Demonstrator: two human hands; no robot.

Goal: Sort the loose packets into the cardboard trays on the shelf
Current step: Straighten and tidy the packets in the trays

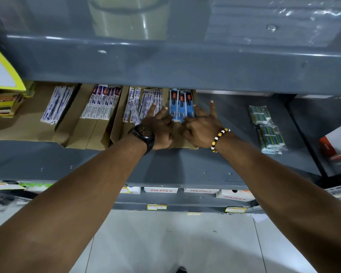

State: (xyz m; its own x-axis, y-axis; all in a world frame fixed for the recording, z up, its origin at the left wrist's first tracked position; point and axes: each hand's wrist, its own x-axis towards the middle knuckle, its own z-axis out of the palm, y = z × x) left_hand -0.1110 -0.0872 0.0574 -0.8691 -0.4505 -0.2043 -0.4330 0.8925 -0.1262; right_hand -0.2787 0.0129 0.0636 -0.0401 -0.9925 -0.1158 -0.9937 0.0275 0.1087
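Several cardboard trays (pixel 91 134) stand side by side on the grey shelf (pixel 185 166). Each holds long flat packets: white and purple ones (pixel 100 103) on the left, white and blue ones (pixel 144 103) in the middle. The rightmost tray holds blue packets with red and black tops (pixel 180 104). My left hand (pixel 159 129), with a black watch, and my right hand (pixel 201 127), with a bead bracelet, both rest on the near ends of these blue packets. Fingers are spread and press on the packets; neither hand lifts anything.
Clear bags of green and blue packs (pixel 268 129) lie on the shelf to the right. A red and white box (pixel 337 142) sits at the far right. Yellow packs (pixel 4 103) are stacked far left. The upper shelf's edge (pixel 165 66) overhangs the trays. White boxes (pixel 161 190) line the shelf below.
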